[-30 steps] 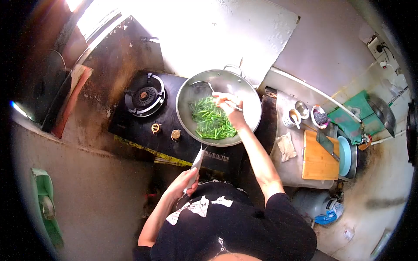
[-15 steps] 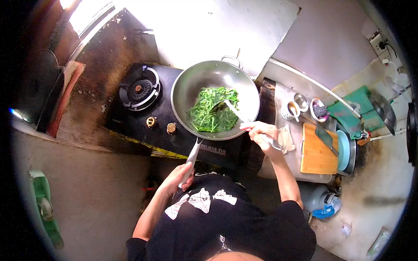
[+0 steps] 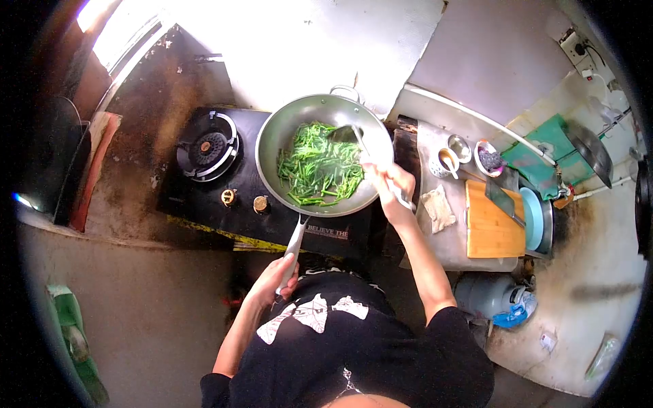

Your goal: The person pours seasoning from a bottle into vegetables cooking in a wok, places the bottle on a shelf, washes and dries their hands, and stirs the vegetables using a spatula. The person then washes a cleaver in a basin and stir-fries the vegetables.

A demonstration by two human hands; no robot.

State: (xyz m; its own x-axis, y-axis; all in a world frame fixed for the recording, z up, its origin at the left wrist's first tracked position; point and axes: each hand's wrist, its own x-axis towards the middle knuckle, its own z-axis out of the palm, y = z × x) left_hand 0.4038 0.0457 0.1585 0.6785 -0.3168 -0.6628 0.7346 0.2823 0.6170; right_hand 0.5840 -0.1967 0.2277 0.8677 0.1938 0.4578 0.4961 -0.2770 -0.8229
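A deep wok (image 3: 272,129) sits over the right side of the black gas stove (image 3: 197,204). Chopped green vegetables (image 3: 316,166) lie heaped inside it. My left hand (image 3: 274,277) is closed round the wok's long handle (image 3: 294,245), in front of my body. Above the wok's right rim, my right hand (image 3: 393,187) grips a spatula (image 3: 360,139). Its blade is at the far right edge of the greens and looks partly blurred; the handle's end sticks out below my hand.
On the left is a bare gas burner (image 3: 206,147). The right-hand counter holds a folded cloth (image 3: 438,208), a cutting board (image 3: 486,231) with a cleaver (image 3: 502,200), a cup (image 3: 445,163), small bowls and a blue basin (image 3: 532,221). A gas cylinder (image 3: 479,296) stands below.
My right hand and the spatula have moved up and toward the far side of the wok. The greens have shifted. My left hand keeps its hold; the whole view has shifted slightly.
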